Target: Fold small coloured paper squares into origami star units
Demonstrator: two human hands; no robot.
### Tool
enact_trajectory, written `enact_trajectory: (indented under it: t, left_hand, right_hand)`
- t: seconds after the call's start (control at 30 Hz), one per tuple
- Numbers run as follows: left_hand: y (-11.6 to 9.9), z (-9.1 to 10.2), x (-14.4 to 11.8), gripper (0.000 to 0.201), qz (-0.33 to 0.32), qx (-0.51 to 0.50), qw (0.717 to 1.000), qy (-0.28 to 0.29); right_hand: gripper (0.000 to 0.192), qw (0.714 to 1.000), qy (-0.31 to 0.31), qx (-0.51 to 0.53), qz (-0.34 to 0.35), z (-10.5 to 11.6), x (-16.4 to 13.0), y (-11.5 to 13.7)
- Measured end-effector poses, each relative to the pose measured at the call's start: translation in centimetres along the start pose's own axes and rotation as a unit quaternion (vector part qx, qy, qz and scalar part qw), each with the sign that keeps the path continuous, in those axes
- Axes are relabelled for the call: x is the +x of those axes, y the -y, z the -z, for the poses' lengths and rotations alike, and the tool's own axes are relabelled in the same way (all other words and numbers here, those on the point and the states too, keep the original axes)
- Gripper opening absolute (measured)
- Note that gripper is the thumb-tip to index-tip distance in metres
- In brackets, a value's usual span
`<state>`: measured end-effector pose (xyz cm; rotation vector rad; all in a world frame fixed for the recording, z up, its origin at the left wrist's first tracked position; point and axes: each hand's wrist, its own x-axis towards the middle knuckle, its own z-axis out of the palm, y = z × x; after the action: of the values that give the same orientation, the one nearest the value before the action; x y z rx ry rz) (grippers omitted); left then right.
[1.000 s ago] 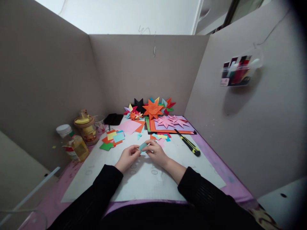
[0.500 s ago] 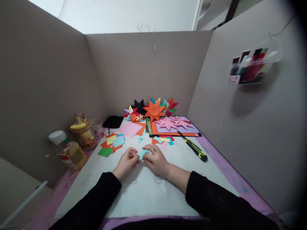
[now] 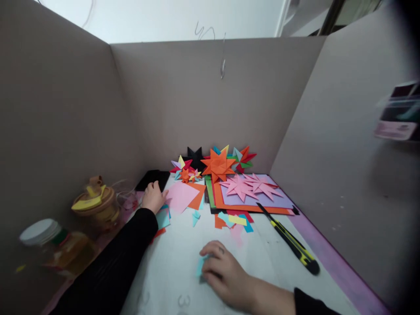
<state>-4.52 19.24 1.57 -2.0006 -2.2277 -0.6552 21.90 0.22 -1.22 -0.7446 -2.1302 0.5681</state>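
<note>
Paper (image 3: 200, 267), small and pale blue, sits at the fingertips of our right hand (image 3: 226, 275), low at the near middle of the mat (image 3: 269, 262); that grip is pinched on its right side. Whether the paper also touches the mat, we cannot tell. Our left hand (image 3: 153, 199) is stretched out over the squares (image 3: 163, 218), near the black slab (image 3: 154, 176); its fingertips are hidden, so we cannot tell whether that grip is apart or together.

To work well, we judge, we should keep the right pinch light, so the paper takes no stray crease, and use only the left fingertips among the squares, since our sleeve (image 3: 131, 249) lies close enough to sweep them.

Beyond, a blue fold (image 3: 195, 218) lies between the squares and the scraps (image 3: 238, 220). Our cutter (image 3: 292, 243) slants to the right, its tip near the cards (image 3: 256, 208), which bear pink stars (image 3: 241, 187). More stars (image 3: 218, 164) stand behind.

Pink surface (image 3: 305, 227) shows past the mat's right edge. Bottle (image 3: 70, 253) and tub (image 3: 98, 208) stand at left, blurred. Grey walls (image 3: 203, 96) enclose us on three sides; a pouch (image 3: 398, 116) hangs at right.
</note>
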Motion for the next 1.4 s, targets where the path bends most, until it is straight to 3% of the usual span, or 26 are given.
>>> enact_trajectory:
  t: [0.13, 0.23, 0.37, 0.47, 0.53, 0.67, 0.8, 0.9, 1.0, 1.13, 1.27, 1.4]
  left_hand:
    - [1.3, -1.2, 3.6, 0.061, -0.002, 0.061, 0.997, -0.042]
    - [2.1, -1.9, 5.3, 0.064, 0.024, 0.061, 0.998, -0.012]
    - [2.5, -2.2, 6.3, 0.068, 0.035, 0.057, 0.998, 0.009]
    - [1.6, -1.5, 5.8, 0.068, 0.034, 0.047, 0.998, 0.032]
    - [0.0, -0.3, 4.7, 0.065, -0.007, 0.049, 0.999, 0.003]
    - [-4.7, 3.1, 0.0, 0.052, -0.202, -0.004, 0.978, -0.043]
    - [-8.2, 6.2, -6.0, 0.042, -0.343, -0.12, 0.931, 0.046]
    - [-8.9, 7.2, -9.4, 0.038, -0.371, -0.185, 0.903, 0.112]
    - [-8.8, 7.0, -11.5, 0.034, -0.346, -0.245, 0.891, 0.161]
    - [-8.6, 6.0, -13.2, 0.042, -0.255, -0.314, 0.879, 0.254]
    - [-8.4, 5.7, -14.4, 0.045, -0.088, -0.463, 0.799, 0.374]
    - [-7.4, 6.0, -15.7, 0.042, 0.009, -0.569, 0.74, 0.359]
  right_hand:
    - [0.023, 0.999, -0.005, 0.0, 0.048, -0.8, 0.0, -1.6]
    - [0.016, 0.999, -0.002, -0.011, 0.051, -1.6, -0.3, -3.5]
    - [0.013, 0.999, 0.018, -0.011, 0.042, -2.1, -0.5, -4.6]
    - [0.011, 0.999, -0.003, -0.011, 0.037, -1.9, -0.3, -3.9]
    - [0.012, 0.999, -0.016, -0.008, 0.033, -1.3, 0.0, -3.1]
    - [0.014, 0.999, -0.023, 0.006, -0.024, 0.3, 0.4, -1.2]
    - [0.012, 0.985, -0.04, 0.034, -0.162, 1.2, 0.4, -0.2]
    - [0.014, 0.974, -0.061, 0.049, -0.214, 1.2, 0.2, -0.3]
    - [0.014, 0.976, -0.099, 0.011, -0.194, 1.3, 0.1, -0.7]
    - [0.012, 0.972, -0.161, -0.056, -0.159, 1.8, 0.4, -1.0]
    - [0.011, 0.968, -0.21, -0.102, -0.095, 1.6, 1.1, 0.2]
    - [0.016, 0.968, -0.203, -0.15, 0.013, 0.3, 1.6, 1.4]
